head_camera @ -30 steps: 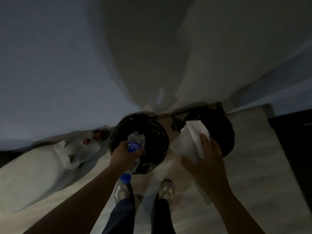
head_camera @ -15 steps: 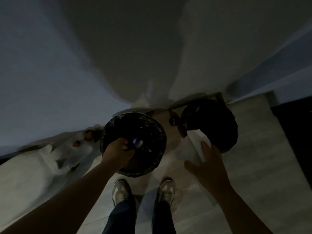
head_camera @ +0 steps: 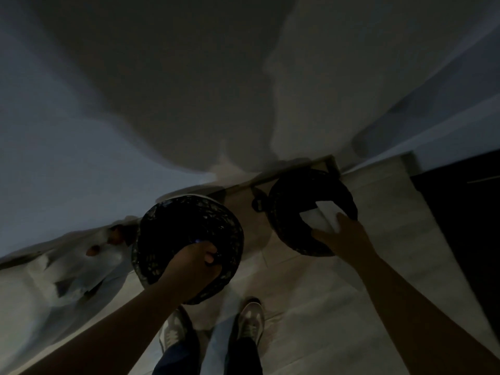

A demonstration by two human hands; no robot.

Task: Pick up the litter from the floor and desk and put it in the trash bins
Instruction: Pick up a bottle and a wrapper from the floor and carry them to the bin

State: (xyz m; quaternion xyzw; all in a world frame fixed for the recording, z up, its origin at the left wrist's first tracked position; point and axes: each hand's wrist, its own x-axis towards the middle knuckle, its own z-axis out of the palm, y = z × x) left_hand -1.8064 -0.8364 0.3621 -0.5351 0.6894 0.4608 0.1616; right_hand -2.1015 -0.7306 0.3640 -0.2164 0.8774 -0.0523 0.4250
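The scene was dim and bluish-grey, softly blurred all over. A broad dark shadow lay on the wall (head_camera: 81, 131) beyond both hands. The paper (head_camera: 322, 215) held by the right hand (head_camera: 343, 236) was the brightest patch; the bin (head_camera: 189, 220) under the left hand (head_camera: 192, 263) was near-black, its inside unreadable. Wide-angle bending curved lines outward of each hand.

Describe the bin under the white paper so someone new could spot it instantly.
Follow the pale wall down to the floor, where two round black bins stand side by side. Take the right bin. Unlike the left bin, it has white paper over its mouth, held by the right hand.
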